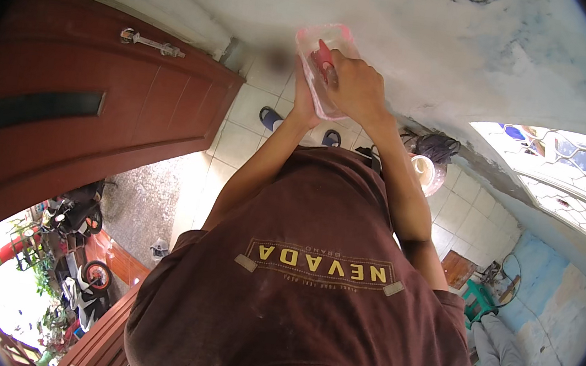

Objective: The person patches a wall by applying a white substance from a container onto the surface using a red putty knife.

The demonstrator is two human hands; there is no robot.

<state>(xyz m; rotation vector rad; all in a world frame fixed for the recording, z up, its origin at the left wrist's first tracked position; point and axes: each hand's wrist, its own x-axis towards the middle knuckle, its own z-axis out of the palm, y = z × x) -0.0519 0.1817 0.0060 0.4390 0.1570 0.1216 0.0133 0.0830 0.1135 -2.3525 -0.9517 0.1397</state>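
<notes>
My left hand (305,102) grips a long, shallow tray (344,33) from its left side. The tray is whitish with pink edges, and pale smears coat its inside. In my right hand (357,86) is a small red tool (323,54), held over the tray's inside. Its working end is partly hidden by my fingers, so I cannot make out its exact kind. Both hands are raised in front of a patchy, pale wall (428,47).
A brown door (153,90) stands at the left, with motorbikes (85,290) outside. Right of my feet are a white tub (422,169) and a dark bag (436,148). Farther right are a grilled window (560,157), a green stool (480,303) and another person (503,359).
</notes>
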